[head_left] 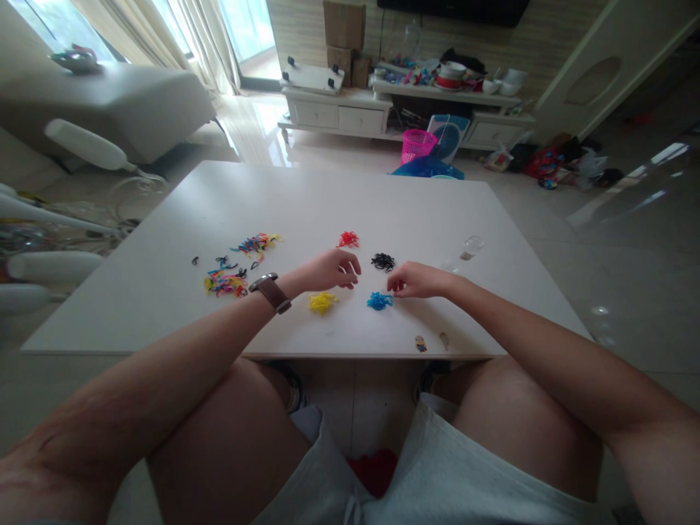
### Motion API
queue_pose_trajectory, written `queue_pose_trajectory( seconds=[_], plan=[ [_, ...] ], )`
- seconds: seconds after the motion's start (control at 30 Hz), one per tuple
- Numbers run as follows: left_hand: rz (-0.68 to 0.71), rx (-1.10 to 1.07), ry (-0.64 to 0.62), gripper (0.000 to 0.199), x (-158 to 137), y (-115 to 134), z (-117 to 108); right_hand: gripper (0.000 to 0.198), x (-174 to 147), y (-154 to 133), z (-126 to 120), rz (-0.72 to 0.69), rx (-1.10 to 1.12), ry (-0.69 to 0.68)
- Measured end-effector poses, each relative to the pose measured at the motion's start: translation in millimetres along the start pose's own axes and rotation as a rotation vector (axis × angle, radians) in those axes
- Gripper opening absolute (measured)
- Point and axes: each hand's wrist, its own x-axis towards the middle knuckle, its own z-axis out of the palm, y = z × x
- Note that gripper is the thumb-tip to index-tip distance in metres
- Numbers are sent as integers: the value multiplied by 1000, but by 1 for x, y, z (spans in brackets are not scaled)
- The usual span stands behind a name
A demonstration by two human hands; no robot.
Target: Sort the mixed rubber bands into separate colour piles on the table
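Note:
My left hand (337, 268) hovers over the white table between the red pile of small rubber bands (348, 239) and the yellow pile (321, 302). Its fingers are bent and apart, with nothing visible in them. My right hand (413, 279) is closed, fingertips down at the right edge of the blue rubber band pile (378, 300); whatever they pinch is too small to make out. Just beyond that hand lies a black rubber band pile (383, 262). Mixed-colour rubber bands lie in two heaps, one farther back (257, 246) and one nearer (225, 282), left of my left hand.
A clear plastic container (471, 246) lies right of my right hand on the white table (306, 197). Near the front edge are a small yellow-and-blue cartoon figure (420, 343) and another small piece (444, 340). White chairs (87, 146) stand at the left.

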Motion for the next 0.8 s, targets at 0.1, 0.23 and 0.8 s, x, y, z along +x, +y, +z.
queue_pose_trajectory(
  seconds=[0.1,0.23,0.8],
  plan=[
    [-5,-6,7,13,0,-3,-1,14,-1,0,0,6,1,-8],
    [-22,-24,51,13,-4,-6,-13,16,-2,-1,-1,23,12,-15],
    [-386,56,892,31,-122,-99,-132,18,1,5,-1,19,-18,-21]
  ],
)
